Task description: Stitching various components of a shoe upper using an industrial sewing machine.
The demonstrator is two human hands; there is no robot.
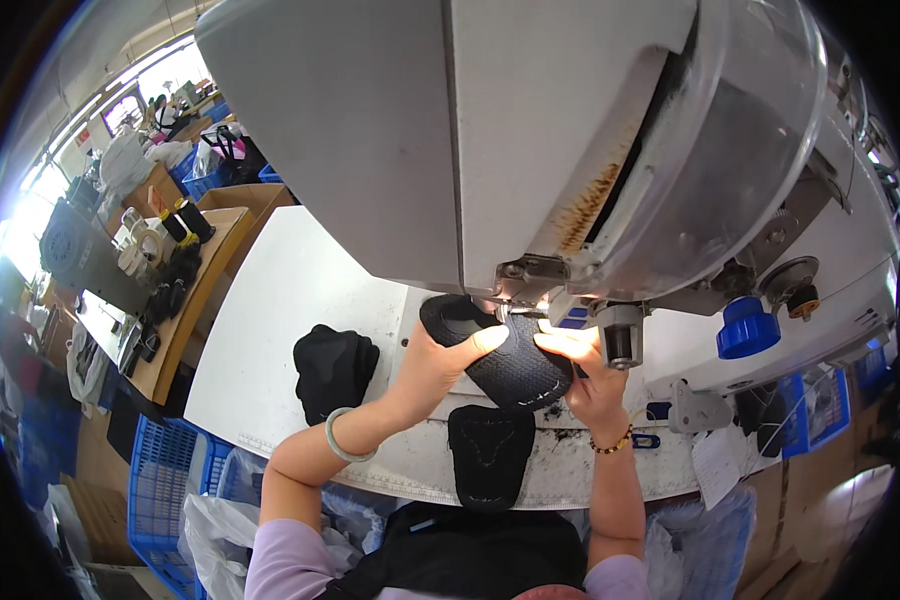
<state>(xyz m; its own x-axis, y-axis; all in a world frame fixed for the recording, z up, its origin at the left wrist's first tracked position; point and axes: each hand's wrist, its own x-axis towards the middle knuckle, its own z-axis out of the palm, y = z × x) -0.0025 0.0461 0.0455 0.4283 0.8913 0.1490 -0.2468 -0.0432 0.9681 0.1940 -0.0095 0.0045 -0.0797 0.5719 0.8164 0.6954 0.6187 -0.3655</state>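
Note:
A black textured piece that looks like a shoe upper (518,368) is under the needle area of a large grey sewing machine (370,130). My left hand (438,362) grips its left side, thumb pressed on top and the other fingers hidden behind it. On its right edge my right hand (592,378) is closed, with fingers extended toward the presser foot (505,312). A similar black piece (490,455) with light stitching lies flat nearer me on the white table. To the left of my left forearm sits a small stack of black pieces (335,372).
The machine head overhangs the white table (260,300). A blue knob (748,328) sticks out on the right. Blue small snips (646,441) lie beside my right wrist. Blue crates (165,490) stand below at left, near a side table (195,300) with thread spools.

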